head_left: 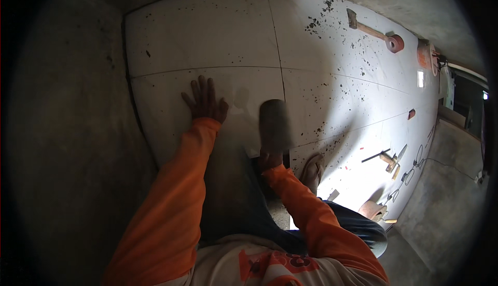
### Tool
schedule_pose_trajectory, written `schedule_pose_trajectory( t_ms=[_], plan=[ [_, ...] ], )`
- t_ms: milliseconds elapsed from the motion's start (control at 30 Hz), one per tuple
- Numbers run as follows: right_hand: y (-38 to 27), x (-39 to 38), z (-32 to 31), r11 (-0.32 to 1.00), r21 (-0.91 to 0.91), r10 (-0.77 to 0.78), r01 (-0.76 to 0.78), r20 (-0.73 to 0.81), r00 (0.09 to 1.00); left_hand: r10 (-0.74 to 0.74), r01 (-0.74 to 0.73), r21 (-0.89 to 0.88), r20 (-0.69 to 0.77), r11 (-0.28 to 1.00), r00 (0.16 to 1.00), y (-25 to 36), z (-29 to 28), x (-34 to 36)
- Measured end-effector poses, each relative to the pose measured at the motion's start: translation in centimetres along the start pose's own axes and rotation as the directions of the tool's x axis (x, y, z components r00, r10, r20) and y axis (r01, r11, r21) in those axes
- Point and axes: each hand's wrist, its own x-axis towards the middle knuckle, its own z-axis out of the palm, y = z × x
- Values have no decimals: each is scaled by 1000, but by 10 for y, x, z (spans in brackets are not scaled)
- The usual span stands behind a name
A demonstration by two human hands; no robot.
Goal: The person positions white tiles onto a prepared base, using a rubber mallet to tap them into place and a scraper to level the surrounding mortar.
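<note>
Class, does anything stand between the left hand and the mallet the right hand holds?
Nothing visible: only pale tile shows between the left hand, palm-down on it, and the dark mallet in the right hand.

Glare whitens the floor (381, 130) at right; the left wall (62, 125) lies dim, the mallet (275, 122) blurs, straight edges bend.

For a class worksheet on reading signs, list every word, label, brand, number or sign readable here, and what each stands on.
Shirt front: red and dark print, creased and cropped; no complete word readable.
Dark mallet: blurred; no lettering visible.
White floor tiles: none visible.
</note>
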Motion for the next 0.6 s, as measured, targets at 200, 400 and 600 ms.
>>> schedule_pose_trajectory(
  t_ms=[200,400,600],
  plan=[
    [-11,-5,-6,886,-312,-436,344,-306,846,2,-2,-29,1,1000,1000,3,-3,5],
    [-27,-4,-12,998,10,-57,57,-2,998,6,-8,-56,-40,998,999,-4,-2,6],
    [-34,-4,-23,973,65,204,-223,222,953,-2,2,-24,26,1000,1000,-2,-4,0]
  ],
)
